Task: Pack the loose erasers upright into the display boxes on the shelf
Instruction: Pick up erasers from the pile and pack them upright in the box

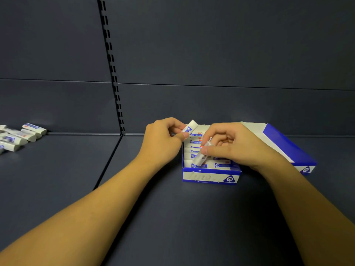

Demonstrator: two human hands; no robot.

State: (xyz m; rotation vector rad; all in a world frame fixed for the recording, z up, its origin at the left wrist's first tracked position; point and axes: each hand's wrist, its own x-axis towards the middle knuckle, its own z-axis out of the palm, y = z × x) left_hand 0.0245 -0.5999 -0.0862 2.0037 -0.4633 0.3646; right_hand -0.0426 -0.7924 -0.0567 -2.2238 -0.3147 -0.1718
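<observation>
A blue and white display box (211, 177) marked 2B stands on the dark shelf, with several white erasers packed upright inside it. My left hand (163, 137) pinches a white eraser (190, 127) with a blue label above the box's back left corner. My right hand (234, 144) holds another eraser (201, 156), tilted, over the front rows of the box. A second blue and white box (288, 146) lies behind my right hand, partly hidden by it.
A heap of loose wrapped erasers (21, 136) lies at the far left of the shelf (172, 217). A slotted upright (113, 73) splits the dark back panel. A seam runs between two shelf sections to the left of my left forearm.
</observation>
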